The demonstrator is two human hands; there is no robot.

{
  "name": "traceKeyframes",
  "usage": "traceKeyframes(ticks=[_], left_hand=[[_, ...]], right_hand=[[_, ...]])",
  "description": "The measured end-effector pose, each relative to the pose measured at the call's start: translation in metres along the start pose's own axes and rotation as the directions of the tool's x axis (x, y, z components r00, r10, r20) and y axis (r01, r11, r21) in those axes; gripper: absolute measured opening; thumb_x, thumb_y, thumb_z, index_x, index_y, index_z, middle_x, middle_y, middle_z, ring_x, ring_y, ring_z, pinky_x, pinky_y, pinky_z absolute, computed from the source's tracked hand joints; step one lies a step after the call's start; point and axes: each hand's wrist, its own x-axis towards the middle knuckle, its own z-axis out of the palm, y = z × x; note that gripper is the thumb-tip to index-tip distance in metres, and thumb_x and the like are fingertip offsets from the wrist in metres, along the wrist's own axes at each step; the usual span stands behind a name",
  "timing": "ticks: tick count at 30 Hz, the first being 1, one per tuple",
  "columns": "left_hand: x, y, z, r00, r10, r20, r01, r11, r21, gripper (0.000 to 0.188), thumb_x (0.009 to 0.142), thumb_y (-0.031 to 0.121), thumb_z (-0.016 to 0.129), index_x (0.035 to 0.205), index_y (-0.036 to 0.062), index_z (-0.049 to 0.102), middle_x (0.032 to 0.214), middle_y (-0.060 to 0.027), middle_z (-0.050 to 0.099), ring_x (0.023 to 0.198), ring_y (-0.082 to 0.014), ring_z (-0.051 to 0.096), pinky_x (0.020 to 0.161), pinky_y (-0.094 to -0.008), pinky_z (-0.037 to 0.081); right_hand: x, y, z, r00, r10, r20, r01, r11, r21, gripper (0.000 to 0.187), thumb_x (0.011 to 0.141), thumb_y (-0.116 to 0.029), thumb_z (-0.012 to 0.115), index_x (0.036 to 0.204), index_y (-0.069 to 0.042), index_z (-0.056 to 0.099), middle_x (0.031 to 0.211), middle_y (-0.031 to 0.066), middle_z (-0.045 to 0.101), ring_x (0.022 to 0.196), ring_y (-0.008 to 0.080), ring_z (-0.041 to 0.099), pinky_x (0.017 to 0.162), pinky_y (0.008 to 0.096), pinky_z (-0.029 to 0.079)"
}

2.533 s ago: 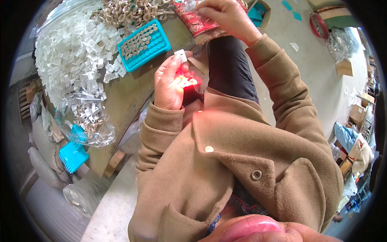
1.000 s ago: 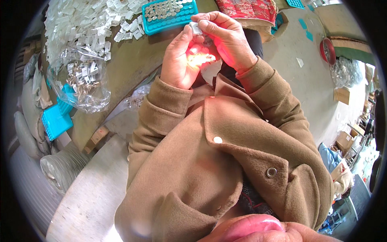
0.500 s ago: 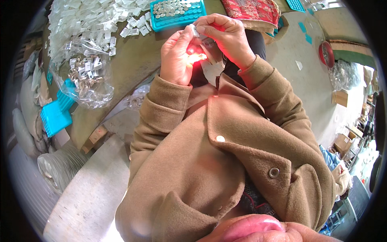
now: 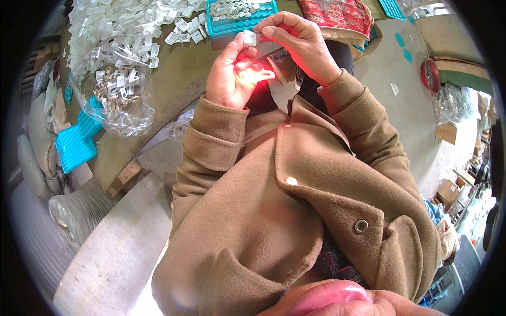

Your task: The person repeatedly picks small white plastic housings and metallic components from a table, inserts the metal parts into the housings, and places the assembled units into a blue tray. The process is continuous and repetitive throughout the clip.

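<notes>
A small white plastic piece [image 4: 249, 38] sits at the thumb and fingertips of my left hand [image 4: 226, 79], which is closed on it. Just to the right, my right hand [image 4: 305, 45] has its thumb and forefinger pinched together, a little apart from the piece. Whatever may lie in that pinch is too small to make out. Red light glows over the palm and fingers of both hands. Beyond them, a turquoise tray [image 4: 217, 31] carries several round, shiny discs. A large heap of translucent white plastic pieces [image 4: 121, 31] covers the table's far left.
On the table [image 4: 174, 79] rests a clear plastic bag [image 4: 134, 118] of white pieces with metal parts. Turquoise trays [image 4: 76, 147] hang near its left edge. A red patterned cushion [image 4: 337, 18] lies at the far side, and a red basin [image 4: 429, 76] stands right.
My right hand has drawn slightly away to the right from the white piece, which stays in my left hand and shows more fully. The whole view has shifted a little.
</notes>
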Motion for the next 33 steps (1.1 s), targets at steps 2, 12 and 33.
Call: traceKeyframes(ticks=[2,12,33], left_hand=[[0.001,0.0,0.0,1.0,-0.021,0.017,0.022,1.0,-0.018,0.018,0.098,0.026,0.065,0.104,0.0085,0.065,0.088,-0.0017,0.062,0.083,-0.0168,0.062,0.074,-0.0403,0.057],[0.0,-0.005,0.014,0.982,-0.003,-0.187,0.024,0.993,0.113,0.022,0.099,0.031,0.064,0.095,0.0102,0.063,0.077,-0.0003,0.062,0.06,-0.0092,0.052,0.058,-0.022,0.046],[0.003,0.114,-0.05,0.554,0.829,0.075,-0.043,-0.062,0.997,0.019,0.096,0.019,0.064,0.099,0.0012,0.068,0.081,-0.0063,0.062,0.07,-0.0233,0.061,0.065,-0.0377,0.05]], right_hand=[[0.001,0.002,0.0,0.999,-0.045,0.009,0.046,0.997,-0.056,0.015,0.099,-0.012,0.064,0.105,0.002,0.068,0.101,0.0034,0.07,0.095,0.0091,0.063,0.088,0.0253,0.052],[0.006,0.002,0.005,0.942,-0.327,0.071,0.315,0.797,-0.515,0.005,0.088,-0.002,0.065,0.092,-0.001,0.061,0.084,0.0128,0.061,0.076,0.0279,0.063,0.069,0.0341,0.051],[0.119,-0.038,-0.015,0.928,-0.284,0.24,0.36,0.519,-0.775,0.009,0.089,-0.011,0.066,0.093,-0.003,0.068,0.079,0.0149,0.065,0.073,0.0338,0.065,0.065,0.0381,0.052]])
